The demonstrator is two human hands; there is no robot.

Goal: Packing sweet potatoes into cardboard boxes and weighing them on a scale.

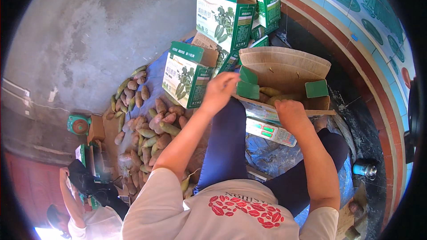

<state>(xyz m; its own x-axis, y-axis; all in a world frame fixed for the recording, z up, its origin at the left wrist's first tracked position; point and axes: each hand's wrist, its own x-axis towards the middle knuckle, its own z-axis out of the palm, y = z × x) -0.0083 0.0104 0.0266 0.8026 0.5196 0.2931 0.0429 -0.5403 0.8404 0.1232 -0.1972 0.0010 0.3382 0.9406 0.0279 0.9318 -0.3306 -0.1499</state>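
An open cardboard box (pixel 293 73) with green flaps stands in front of me, its large back lid raised. Several green radishes (pixel 271 92) lie inside. Under its front side sits a digital scale (pixel 270 132) with lit green displays. My right hand (pixel 291 112) is closed over the box's near edge, fingers curled inward. By the box's left green flap (pixel 247 84), my left hand (pixel 221 90) has its fingers curled together; whatever they may hold is hidden.
Printed cartons (pixel 184 73) stand stacked at the left and back. A large pile of root vegetables (pixel 155 126), green and reddish-brown, covers the floor to my left. Another person (pixel 95 222) is at lower left. A blue jar (pixel 364 169) stands at right by the tiled wall.
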